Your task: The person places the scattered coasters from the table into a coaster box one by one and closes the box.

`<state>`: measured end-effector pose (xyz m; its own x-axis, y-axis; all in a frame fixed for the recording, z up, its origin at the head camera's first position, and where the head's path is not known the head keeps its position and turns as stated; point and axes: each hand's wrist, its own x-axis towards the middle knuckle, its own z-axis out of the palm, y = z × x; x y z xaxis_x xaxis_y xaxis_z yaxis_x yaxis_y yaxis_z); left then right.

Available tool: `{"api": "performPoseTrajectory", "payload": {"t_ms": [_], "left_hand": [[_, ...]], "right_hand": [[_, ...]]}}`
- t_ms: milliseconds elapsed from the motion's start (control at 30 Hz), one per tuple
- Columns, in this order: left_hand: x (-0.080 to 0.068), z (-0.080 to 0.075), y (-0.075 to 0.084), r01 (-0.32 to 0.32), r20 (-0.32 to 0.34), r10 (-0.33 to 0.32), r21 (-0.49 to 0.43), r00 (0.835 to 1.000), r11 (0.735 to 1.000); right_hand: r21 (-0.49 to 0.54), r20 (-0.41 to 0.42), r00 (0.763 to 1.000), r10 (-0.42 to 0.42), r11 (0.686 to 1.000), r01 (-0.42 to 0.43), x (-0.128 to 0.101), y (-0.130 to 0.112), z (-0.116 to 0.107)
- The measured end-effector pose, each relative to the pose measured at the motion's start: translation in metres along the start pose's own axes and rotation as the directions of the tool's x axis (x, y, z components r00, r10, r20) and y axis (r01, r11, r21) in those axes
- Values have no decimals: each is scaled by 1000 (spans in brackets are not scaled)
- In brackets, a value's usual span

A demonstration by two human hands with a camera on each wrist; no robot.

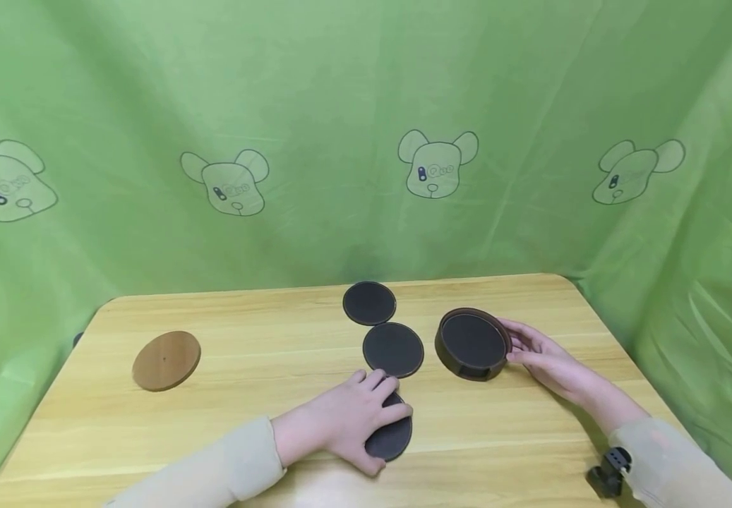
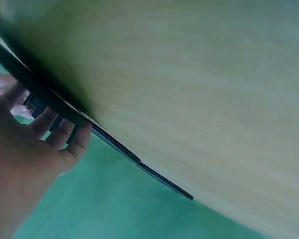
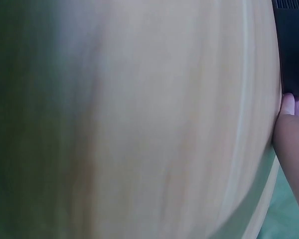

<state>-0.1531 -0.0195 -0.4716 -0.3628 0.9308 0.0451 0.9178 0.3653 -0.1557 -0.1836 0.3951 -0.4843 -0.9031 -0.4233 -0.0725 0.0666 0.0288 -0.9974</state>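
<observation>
Near the front of the table, my left hand [image 1: 354, 422] grips a round black coaster [image 1: 394, 439] by its edges, thumb on the near side and fingers on the far side. The left wrist view shows this coaster [image 2: 40, 88] tilted, its one side raised off the wood. My right hand [image 1: 546, 363] holds the right side of a round dark brown coaster holder [image 1: 450, 360], which stands on the table with a black coaster [image 1: 472, 340] inside. Two more black coasters, a middle one [image 1: 394, 350] and a far one [image 1: 369, 303], lie flat beyond my left hand.
A round brown wooden disc [image 1: 166, 360] lies at the left of the wood-grain table [image 1: 264, 331]. Green cloth [image 1: 334, 113] printed with bear heads hangs behind and at both sides. A small black device [image 1: 608, 473] sits at my right wrist.
</observation>
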Motion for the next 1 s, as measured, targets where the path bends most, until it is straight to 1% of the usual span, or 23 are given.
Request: {"api": "performPoseTrajectory", "payload": {"t_ms": [233, 467, 733, 1000], "left_hand": [[0, -1, -2, -8, -33, 8, -9, 999, 1000], [2, -3, -4, 2, -80, -2, -1, 997, 1000], [11, -3, -8, 15, -105, -16, -10, 994, 1000], [21, -3, -11, 35, -128, -38, -28, 991, 999]], "right_hand": [[7, 0, 1000, -5, 1000, 5, 0, 1, 0], [17, 4, 1000, -7, 1000, 7, 0, 1, 0], [22, 9, 1000, -9, 1000, 9, 1, 0, 0], [22, -3, 1000, 10, 1000, -10, 1, 2, -1]]}}
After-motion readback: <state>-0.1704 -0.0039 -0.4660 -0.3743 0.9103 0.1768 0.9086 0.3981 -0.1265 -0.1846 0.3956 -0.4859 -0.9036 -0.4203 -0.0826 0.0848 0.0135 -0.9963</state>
